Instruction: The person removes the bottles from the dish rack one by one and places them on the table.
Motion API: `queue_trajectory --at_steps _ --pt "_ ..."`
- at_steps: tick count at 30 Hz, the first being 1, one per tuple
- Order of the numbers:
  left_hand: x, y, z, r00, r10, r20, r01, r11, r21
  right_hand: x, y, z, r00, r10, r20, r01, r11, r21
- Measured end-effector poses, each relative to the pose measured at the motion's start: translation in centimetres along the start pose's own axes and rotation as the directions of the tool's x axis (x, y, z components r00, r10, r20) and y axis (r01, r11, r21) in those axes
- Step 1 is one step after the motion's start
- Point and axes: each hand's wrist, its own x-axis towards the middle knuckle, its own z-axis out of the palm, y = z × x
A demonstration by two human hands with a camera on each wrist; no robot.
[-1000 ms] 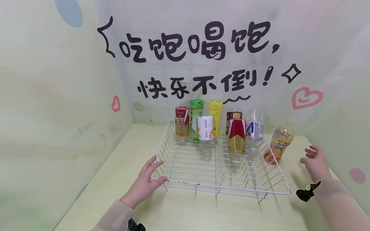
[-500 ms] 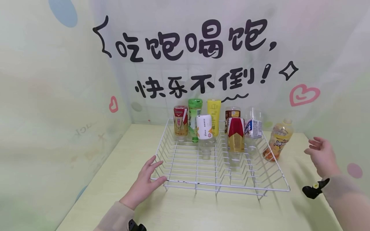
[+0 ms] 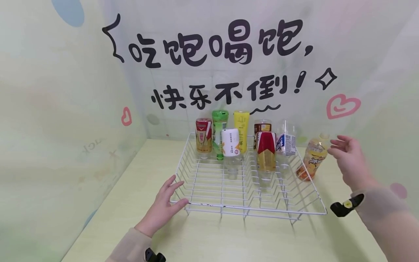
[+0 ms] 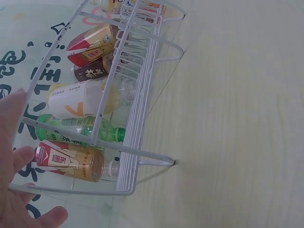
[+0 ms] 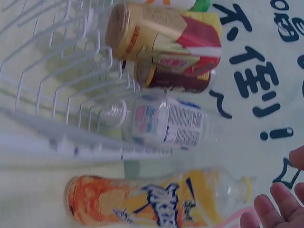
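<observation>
My left hand (image 3: 161, 209) rests on the front left corner of a white wire rack (image 3: 275, 210), fingers spread over its rim. My right hand (image 3: 353, 162) is beside the neck of an orange-labelled clear bottle (image 3: 313, 160), fingers loosely bent; the right wrist view shows the fingers (image 5: 280, 209) just beyond the bottle's top, with no grip on it. That bottle stands upright on the table, just outside the rack's right side. Upside-down bottles stand in the rack, among them a red-and-gold bottle (image 3: 266, 151) and a white-labelled bottle (image 3: 231, 142).
At the rack's back are another red-and-gold bottle (image 3: 204, 136), a green bottle (image 3: 220, 134), a yellow bottle (image 3: 242, 127), a brown-labelled bottle (image 3: 263, 127) and a clear bottle (image 3: 288, 143). A printed wall (image 3: 183, 22) stands behind the pale table (image 3: 203, 243).
My right hand has moved up and left, from the right of the orange-labelled bottle to beside its neck. The left hand stays at the rack's corner. The head view has shifted slightly.
</observation>
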Motion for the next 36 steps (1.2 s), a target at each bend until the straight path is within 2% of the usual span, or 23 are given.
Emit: queue_trajectory --at_steps 7,14,17,22,24,26,36 --pt "0.1 -0.1 0.0 1.000 -0.004 0.004 0.004 1.000 -0.010 0.1 -2.5 5.2 0.997 0.038 0.063 -0.038 0.999 -0.009" --pt "0.0 -0.3 0.0 1.000 0.005 -0.005 -0.005 1.000 -0.020 0.3 -2.8 10.5 0.978 0.186 0.090 -0.185 0.982 -0.029" --pt "0.1 -0.4 0.1 1.000 0.006 -0.006 -0.006 1.000 -0.026 0.5 -2.6 12.1 0.963 0.249 0.100 -0.251 0.968 0.006" --pt "0.1 -0.3 0.2 1.000 0.008 -0.002 -0.008 0.999 -0.038 0.5 -2.2 13.9 0.930 0.353 0.097 -0.358 0.933 0.041" --pt "0.2 -0.3 0.2 1.000 0.010 0.000 -0.010 0.999 -0.037 0.4 -2.1 14.6 0.925 0.372 0.083 -0.377 0.924 0.060" --pt "0.2 -0.4 0.1 1.000 0.009 0.002 -0.009 0.999 -0.039 0.3 -2.0 15.3 0.923 0.378 0.065 -0.382 0.922 0.068" --pt "0.1 -0.3 0.0 1.000 0.006 0.001 -0.006 0.999 -0.047 0.1 -1.5 17.2 0.914 0.399 -0.076 -0.403 0.914 -0.043"
